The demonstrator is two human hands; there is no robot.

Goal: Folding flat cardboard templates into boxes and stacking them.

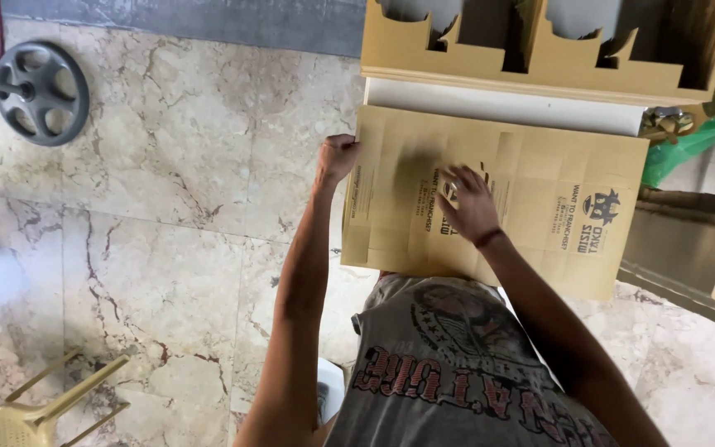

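A flat brown cardboard sheet [531,190] with printed panels and fold lines lies across a white surface in front of me. My left hand [337,157] is closed on the sheet's left edge. My right hand [467,203] lies flat on the sheet's middle with fingers spread, pressing down. A dark band sits on that wrist.
Folded cardboard pieces with cut-out tops [539,41] stand beyond the sheet. A white board edge [498,108] shows under them. A round weight plate on a bar [41,91] lies on the marble floor [167,248]. A yellow plastic chair [43,410] is at lower left. Green plastic [688,141] lies right.
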